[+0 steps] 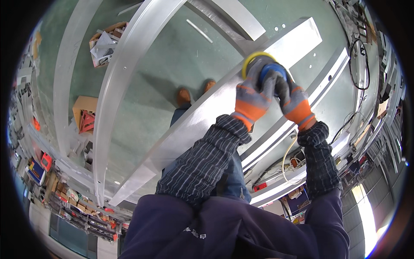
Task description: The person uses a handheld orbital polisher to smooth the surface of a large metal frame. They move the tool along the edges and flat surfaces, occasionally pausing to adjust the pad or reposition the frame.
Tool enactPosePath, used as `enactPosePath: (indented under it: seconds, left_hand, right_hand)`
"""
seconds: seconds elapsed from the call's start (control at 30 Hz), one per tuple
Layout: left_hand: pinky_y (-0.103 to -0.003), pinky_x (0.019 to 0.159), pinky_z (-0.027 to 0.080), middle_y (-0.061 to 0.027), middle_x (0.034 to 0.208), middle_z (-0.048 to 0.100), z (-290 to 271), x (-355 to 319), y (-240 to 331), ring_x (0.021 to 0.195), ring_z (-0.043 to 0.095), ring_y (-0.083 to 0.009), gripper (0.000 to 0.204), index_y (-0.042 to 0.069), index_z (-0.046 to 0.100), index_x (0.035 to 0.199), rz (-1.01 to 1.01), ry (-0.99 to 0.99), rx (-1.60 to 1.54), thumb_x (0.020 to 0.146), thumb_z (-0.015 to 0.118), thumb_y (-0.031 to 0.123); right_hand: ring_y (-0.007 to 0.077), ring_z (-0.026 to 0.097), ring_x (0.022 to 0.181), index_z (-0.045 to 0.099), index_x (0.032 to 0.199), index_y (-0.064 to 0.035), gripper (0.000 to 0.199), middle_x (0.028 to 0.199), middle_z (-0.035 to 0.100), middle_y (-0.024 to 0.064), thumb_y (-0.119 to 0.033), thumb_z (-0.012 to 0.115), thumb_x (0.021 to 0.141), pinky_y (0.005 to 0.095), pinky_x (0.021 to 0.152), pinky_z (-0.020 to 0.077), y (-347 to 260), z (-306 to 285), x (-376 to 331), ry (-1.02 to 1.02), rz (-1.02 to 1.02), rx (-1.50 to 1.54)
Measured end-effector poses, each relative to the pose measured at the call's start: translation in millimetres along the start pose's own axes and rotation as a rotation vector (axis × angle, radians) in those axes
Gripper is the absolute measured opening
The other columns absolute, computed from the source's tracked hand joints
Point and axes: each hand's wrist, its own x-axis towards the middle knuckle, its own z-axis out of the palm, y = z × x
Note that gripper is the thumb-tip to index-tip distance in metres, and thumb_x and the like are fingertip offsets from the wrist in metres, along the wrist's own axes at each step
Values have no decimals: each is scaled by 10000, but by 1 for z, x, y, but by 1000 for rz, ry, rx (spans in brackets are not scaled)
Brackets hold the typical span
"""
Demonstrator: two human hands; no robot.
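Both my hands wear grey and orange work gloves and are closed on a round power sander (272, 70) with a blue top and a yellow-edged pad. My left hand (252, 100) grips its left side, and my right hand (296, 100) its right side, the fingers meeting over the tool. Under the sander lies a long silvery metal beam (202, 113), running from lower left to upper right. The pad appears to rest on the beam near its far end; my hands hide part of the contact. A pale hose (285, 157) hangs below my right hand.
More metal beams (119, 73) lie at the left, and another beam (321, 86) stands on the right. Cardboard boxes (84, 105) with scraps sit on the green floor. My brown shoes (183, 96) are beyond the worked beam. A black cable (359, 64) coils at the far right.
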Motion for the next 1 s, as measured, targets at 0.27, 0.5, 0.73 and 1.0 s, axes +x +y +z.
enactPosePath:
  seconds: [0.27,0.5,0.73,1.0]
  left_hand:
    - [-367,972,597,-161,1229,757,-3,7,0,1115,744,-262,389,38,648,1390,111,19,91,1079,698,265]
    - [-418,1002,628,-238,1271,747,-14,0,-8,1149,763,-405,532,24,603,1444,149,-4,135,1066,697,387]
    - [-395,960,608,-182,1209,761,5,11,-8,1097,762,-324,399,41,642,1389,108,-41,103,1064,701,265]
    - [-393,923,645,-216,1189,770,1,-9,-11,1060,790,-351,478,37,603,1438,-10,-46,-4,1066,705,319]
  right_hand:
    - [430,767,828,565,1507,-24,555,905,781,215,-390,566,1089,471,739,597,-9,-1,6,90,-104,-11]
    - [415,770,805,597,1466,-26,574,886,763,239,-442,576,1071,459,726,591,-8,1,1,-21,-23,-76]
    - [415,768,798,604,1431,-3,496,872,766,216,-355,577,1083,458,726,594,7,-6,4,89,-30,33]
    - [428,752,779,658,1329,8,489,850,751,229,-374,638,1025,472,716,586,-8,-5,-6,57,-66,11]
